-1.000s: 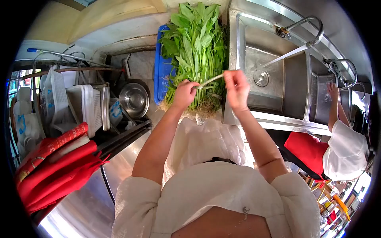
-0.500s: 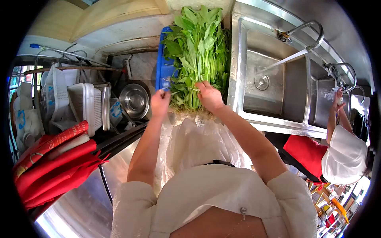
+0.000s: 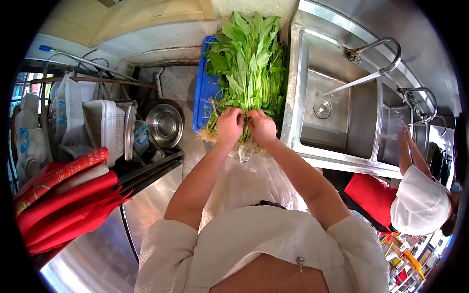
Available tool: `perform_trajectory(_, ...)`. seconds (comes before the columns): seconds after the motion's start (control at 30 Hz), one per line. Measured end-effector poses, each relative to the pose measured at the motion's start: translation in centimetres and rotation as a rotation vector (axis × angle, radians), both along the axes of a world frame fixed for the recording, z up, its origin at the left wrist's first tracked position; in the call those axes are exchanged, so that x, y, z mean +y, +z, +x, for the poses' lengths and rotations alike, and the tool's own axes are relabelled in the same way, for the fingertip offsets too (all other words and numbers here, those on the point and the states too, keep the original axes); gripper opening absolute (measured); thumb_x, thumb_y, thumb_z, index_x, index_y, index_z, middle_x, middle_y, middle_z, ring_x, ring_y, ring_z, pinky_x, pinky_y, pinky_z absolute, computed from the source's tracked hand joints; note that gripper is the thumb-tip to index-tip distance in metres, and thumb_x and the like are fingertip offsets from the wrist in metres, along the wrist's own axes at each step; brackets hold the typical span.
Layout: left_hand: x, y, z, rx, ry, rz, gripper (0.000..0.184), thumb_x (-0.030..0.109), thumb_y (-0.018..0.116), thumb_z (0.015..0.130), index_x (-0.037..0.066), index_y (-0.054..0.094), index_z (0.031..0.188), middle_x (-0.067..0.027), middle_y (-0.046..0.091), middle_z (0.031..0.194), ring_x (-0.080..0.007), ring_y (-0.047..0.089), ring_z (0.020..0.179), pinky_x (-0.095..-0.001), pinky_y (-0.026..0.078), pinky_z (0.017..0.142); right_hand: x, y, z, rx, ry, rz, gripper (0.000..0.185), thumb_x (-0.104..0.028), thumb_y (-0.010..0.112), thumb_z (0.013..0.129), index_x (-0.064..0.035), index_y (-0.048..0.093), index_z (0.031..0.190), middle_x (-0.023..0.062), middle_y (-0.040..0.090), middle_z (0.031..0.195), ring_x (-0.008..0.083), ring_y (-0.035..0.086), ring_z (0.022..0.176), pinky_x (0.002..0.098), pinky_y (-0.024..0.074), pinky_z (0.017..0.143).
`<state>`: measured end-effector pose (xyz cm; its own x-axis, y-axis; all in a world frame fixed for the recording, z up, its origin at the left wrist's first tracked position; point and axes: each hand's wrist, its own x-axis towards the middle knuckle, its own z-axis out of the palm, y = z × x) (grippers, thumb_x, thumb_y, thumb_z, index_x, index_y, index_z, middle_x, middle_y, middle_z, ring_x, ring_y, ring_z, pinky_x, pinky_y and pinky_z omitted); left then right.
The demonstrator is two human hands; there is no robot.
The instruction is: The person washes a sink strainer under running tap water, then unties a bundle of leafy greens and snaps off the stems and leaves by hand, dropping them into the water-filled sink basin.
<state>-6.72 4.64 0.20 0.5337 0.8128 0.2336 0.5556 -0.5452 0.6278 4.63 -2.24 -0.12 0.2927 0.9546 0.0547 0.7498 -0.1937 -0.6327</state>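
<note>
Leafy greens [image 3: 251,63] with long stems and pale roots lie piled on a blue tray [image 3: 206,93]. Over the lower stems, near the root end, my left hand [image 3: 230,124] and my right hand [image 3: 261,125] are close together with bent fingers. Both are closed at the fingertips. What they pinch is too small and too covered to name. The roots show below and to the left of my left hand.
On the right are steel sinks [image 3: 325,110] with a running tap [image 3: 392,66]. Another person [image 3: 420,202] holds their hands at the far sink. At left stand white baskets [image 3: 105,127], a metal bowl [image 3: 165,125] and red cloth [image 3: 68,210].
My hands came apart from a pale strand held between them, separated over the greens, then came together at the stems. The other person's hands moved lower at the far sink.
</note>
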Motion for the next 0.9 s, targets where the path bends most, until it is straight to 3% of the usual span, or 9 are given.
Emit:
perform_trajectory(0.13, 0.6, -0.9, 0.2, 0.056, 0.228, -0.346, 0.023, 0.017, 0.065, 0.069, 0.004, 0.052, 0.082, -0.0109, 0.057, 0.076, -0.0238, 0.057, 0.069, -0.0321, 0.045, 0.060, 1.1, -0.5, -0.6, -0.090, -0.094, -0.032, 0.014, -0.015, 0.060, 0.066, -0.0104, 0.051, 0.076, 0.0079, 0.053, 0.080, 0.0262, 0.057, 0.069, 0.0344, 0.0454, 0.062)
perform_trajectory(0.17, 0.8, -1.3, 0.3, 0.081, 0.217, -0.254, 0.039, 0.034, 0.067, 0.066, 0.004, 0.050, 0.083, -0.0126, 0.056, 0.074, -0.0295, 0.055, 0.070, -0.0376, 0.044, 0.062, 1.5, -0.6, -0.8, -0.114, -0.111, -0.095, 0.013, -0.014, 0.060, 0.066, -0.0095, 0.052, 0.075, 0.0082, 0.053, 0.080, 0.0266, 0.057, 0.071, 0.0353, 0.0455, 0.062)
perform_trajectory(0.3, 2.4, -1.3, 1.0, 0.236, 0.235, -0.414, 0.051, 0.043, 0.068, 0.062, 0.001, 0.051, 0.087, -0.0151, 0.059, 0.079, -0.0308, 0.057, 0.074, -0.0354, 0.045, 0.065, 2.4, -0.2, 0.8, 0.008, -0.046, -0.108, 0.014, -0.016, 0.062, 0.063, -0.0087, 0.053, 0.070, 0.0082, 0.054, 0.075, 0.0282, 0.056, 0.066, 0.0374, 0.0460, 0.061)
perform_trajectory(0.4, 3.0, -1.0, 0.8, 0.109, 0.254, -0.502, 0.049, 0.041, 0.068, 0.063, 0.000, 0.053, 0.084, -0.0159, 0.059, 0.080, -0.0299, 0.057, 0.074, -0.0346, 0.045, 0.064, 2.6, 1.5, 1.5, 0.131, 0.115, -0.029, 0.017, -0.020, 0.063, 0.062, -0.0084, 0.053, 0.071, 0.0090, 0.055, 0.071, 0.0277, 0.056, 0.061, 0.0359, 0.0456, 0.059)
perform_trajectory(0.53, 4.2, -4.4, 0.6, -0.156, 0.276, -0.676, 0.050, 0.042, 0.071, 0.061, -0.001, 0.054, 0.080, -0.0144, 0.060, 0.078, -0.0249, 0.058, 0.071, -0.0341, 0.045, 0.061, 1.9, 4.5, -1.9, 0.417, 0.018, -0.278, 0.021, -0.020, 0.062, 0.066, -0.0041, 0.053, 0.076, 0.0101, 0.059, 0.069, 0.0233, 0.057, 0.064, 0.0327, 0.0447, 0.059)
perform_trajectory(0.67, 3.4, -0.7, 0.8, 0.014, 0.261, -0.638, 0.070, 0.045, 0.072, 0.058, -0.006, 0.047, 0.100, -0.0215, 0.056, 0.096, -0.0281, 0.055, 0.092, -0.0367, 0.043, 0.077, 0.2, 3.8, -2.7, 0.486, 0.225, -0.329, 0.016, -0.017, 0.060, 0.069, -0.0056, 0.056, 0.079, 0.0098, 0.059, 0.072, 0.0250, 0.058, 0.065, 0.0333, 0.0458, 0.058)
perform_trajectory(0.73, 3.6, -2.2, 0.6, 0.036, 0.173, -0.646, 0.080, 0.047, 0.072, 0.057, -0.008, 0.041, 0.107, -0.0255, 0.051, 0.104, -0.0308, 0.051, 0.100, -0.0366, 0.040, 0.084, 0.2, 4.0, -1.5, 0.219, 0.036, -0.195, 0.018, -0.024, 0.059, 0.071, -0.0094, 0.055, 0.082, 0.0120, 0.059, 0.081, 0.0291, 0.058, 0.074, 0.0374, 0.0467, 0.066)
perform_trajectory(0.8, 3.5, -2.4, 0.6, 0.277, 0.118, -0.520, 0.059, 0.037, 0.072, 0.061, -0.003, 0.050, 0.099, -0.0159, 0.055, 0.097, -0.0230, 0.054, 0.089, -0.0366, 0.042, 0.077, 1.7, 2.1, 1.2, 0.228, -0.158, -0.161, 0.026, -0.026, 0.060, 0.073, -0.0059, 0.052, 0.089, 0.0170, 0.056, 0.088, 0.0307, 0.058, 0.076, 0.0377, 0.0469, 0.067)
perform_trajectory(0.9, 3.8, -2.7, -0.4, 0.112, 0.111, -0.709, 0.048, 0.028, 0.070, 0.064, -0.003, 0.052, 0.095, -0.0139, 0.057, 0.088, -0.0188, 0.054, 0.083, -0.0312, 0.043, 0.073, 3.7, 0.4, 2.8, 0.064, -0.307, -0.191, 0.047, -0.031, 0.062, 0.071, -0.0019, 0.043, 0.103, 0.0218, 0.056, 0.087, 0.0333, 0.056, 0.080, 0.0389, 0.0449, 0.071)
